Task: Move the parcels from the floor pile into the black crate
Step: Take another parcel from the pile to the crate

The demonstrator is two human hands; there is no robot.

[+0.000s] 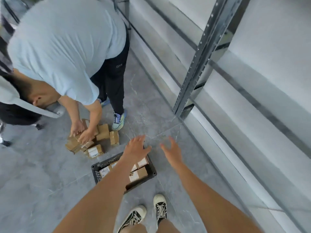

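A black crate [96, 172] stands on the grey floor just ahead of my feet, with several brown parcels [140, 174] inside. My left forearm crosses over it and hides its middle. My left hand [135, 147] hovers over the crate's far edge, fingers spread, holding nothing. Beyond and to the right of the crate my right hand [171, 151] is also open and holds nothing. The floor pile of brown parcels [102, 134] lies to the upper left of the crate.
Another person in a light blue shirt [67, 39] bends over the pile, both hands on parcels. A metal shelving rack [207, 52] runs along the right side. My two shoes [159, 207] stand behind the crate.
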